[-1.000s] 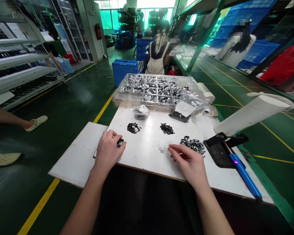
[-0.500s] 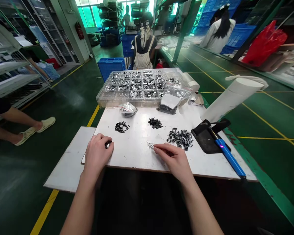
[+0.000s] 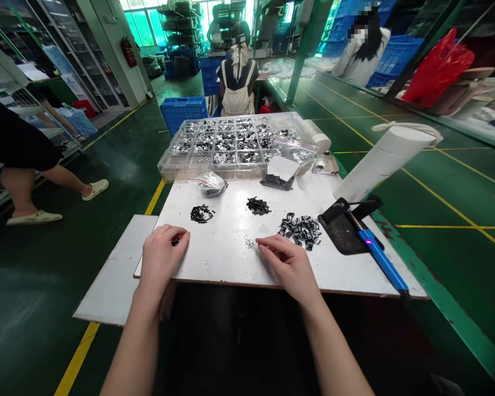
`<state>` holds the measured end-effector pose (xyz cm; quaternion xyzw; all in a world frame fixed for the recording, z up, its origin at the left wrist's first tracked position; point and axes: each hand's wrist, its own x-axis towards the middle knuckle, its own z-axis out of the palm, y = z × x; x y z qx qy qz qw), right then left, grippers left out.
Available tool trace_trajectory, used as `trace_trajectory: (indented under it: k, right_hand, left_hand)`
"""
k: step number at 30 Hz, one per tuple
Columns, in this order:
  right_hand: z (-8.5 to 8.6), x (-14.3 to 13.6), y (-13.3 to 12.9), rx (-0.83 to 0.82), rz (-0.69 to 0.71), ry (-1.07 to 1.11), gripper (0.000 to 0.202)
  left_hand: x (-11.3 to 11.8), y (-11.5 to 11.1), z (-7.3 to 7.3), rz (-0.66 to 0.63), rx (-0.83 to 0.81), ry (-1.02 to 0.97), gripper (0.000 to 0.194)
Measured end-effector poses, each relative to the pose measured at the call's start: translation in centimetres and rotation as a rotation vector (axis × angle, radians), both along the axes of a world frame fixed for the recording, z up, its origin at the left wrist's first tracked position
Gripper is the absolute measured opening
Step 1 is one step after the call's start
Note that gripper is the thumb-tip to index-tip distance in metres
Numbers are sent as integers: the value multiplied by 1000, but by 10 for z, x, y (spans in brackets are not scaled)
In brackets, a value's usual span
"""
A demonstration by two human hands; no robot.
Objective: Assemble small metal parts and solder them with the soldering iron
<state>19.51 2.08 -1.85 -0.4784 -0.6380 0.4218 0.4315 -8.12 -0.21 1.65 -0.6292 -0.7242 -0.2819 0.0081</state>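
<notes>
My left hand (image 3: 164, 252) rests at the left of the white table (image 3: 218, 264), its fingers curled round a small dark part, mostly hidden. My right hand (image 3: 286, 264) is pinched beside a little heap of thin silver pieces (image 3: 249, 242); whatever its fingertips hold is too small to make out. Beyond the hands lie two piles of small black parts, one on the left (image 3: 202, 214) and one in the middle (image 3: 258, 206). A larger pile of black and silver clips (image 3: 300, 231) sits just past my right hand.
A clear compartment box (image 3: 198, 171) full of small parts stands at the back, with plastic bags (image 3: 212, 186) before it. On the right are a blue pen-shaped tool (image 3: 381, 261) on a black holder and a white roll (image 3: 385, 159). A person's legs (image 3: 49, 179) show at left.
The dark part in my left hand is less visible now. My right hand remains by the silver pieces. At the left, the walking person has come further into view, and the whole view has shifted slightly.
</notes>
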Motion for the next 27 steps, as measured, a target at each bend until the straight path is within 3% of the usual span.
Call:
trace_trajectory:
  k: [3,6,9,11,15,20,27]
  right_hand:
    - [-2,0,0,-11,1,7,24]
    - [-2,1,0,-21,0,29,24]
    - [-2,1,0,-15,1,30,25]
    - [-1,1,0,2,8,14,24]
    - [-2,0,0,55,-27,-48,20]
    - [-4,-5,-4,142,-186,-109,17]
    - [-1,-9,-3,197,-190,-230,15]
  left_hand:
    - [11,-2,3,-82,154,-75,18]
    - [29,-5,0,-307,209,-186,12]
    - [45,-7,-10,-520,161,-197,12]
    - [50,-7,-18,-590,113,-183,13]
    - [51,-7,-26,-629,81,-176,16]
    - [53,-10,-19,-578,21,-181,14]
    - [83,-3,-21,-546,-107,-55,23]
